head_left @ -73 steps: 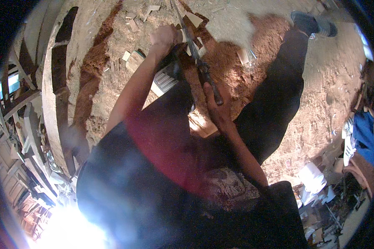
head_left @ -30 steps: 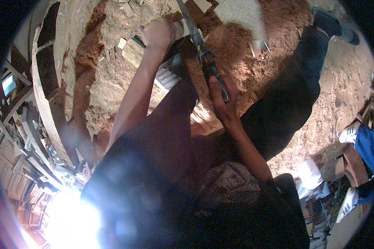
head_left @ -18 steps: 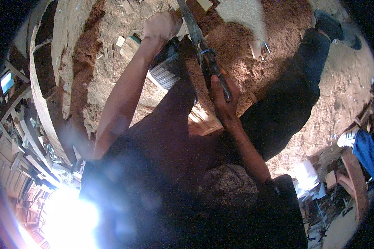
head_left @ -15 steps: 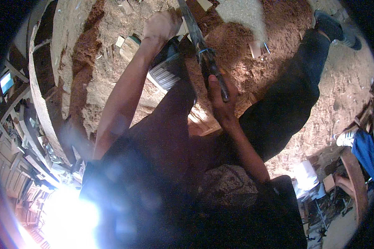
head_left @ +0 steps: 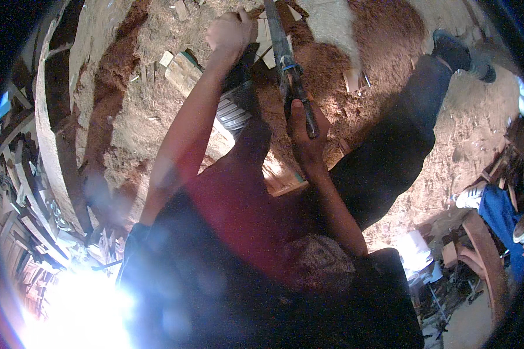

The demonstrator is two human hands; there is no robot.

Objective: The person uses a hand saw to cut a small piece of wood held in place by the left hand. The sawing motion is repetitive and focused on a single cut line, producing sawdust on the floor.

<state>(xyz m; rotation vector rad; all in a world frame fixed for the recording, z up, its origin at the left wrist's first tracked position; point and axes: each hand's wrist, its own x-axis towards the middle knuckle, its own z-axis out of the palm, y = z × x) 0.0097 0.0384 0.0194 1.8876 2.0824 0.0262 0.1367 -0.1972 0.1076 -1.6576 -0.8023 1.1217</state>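
My right hand [head_left: 307, 131] is wrapped round the dark handle of what looks like a handsaw [head_left: 276, 38], with a blue band where handle meets blade. Its long narrow blade points away, past the top edge of the picture, so the tip is out of sight. Further off, my left hand [head_left: 232, 34] is closed beside the blade, just beyond my left foot; whatever its fingers hold is hidden. That foot, in a ridged sandal or shoe [head_left: 233, 113], rests near a pale wooden board [head_left: 185, 74]. Light wood pieces [head_left: 266, 42] lie between left hand and blade.
Sawdust [head_left: 384, 35] and small offcuts [head_left: 351, 80] cover the ground. My right foot [head_left: 451, 49] is stretched out at far right. A curved wooden piece [head_left: 489, 273] stands at right, near blue cloth [head_left: 499, 215] and a white shoe [head_left: 468, 198]. Stacked timber [head_left: 32, 215] fills the left; glare hides the lower left.
The view has shifted slightly. My left hand has moved a little to the right and up, and more of the saw's blade and the wood beside it shows. My right hand keeps its grip.
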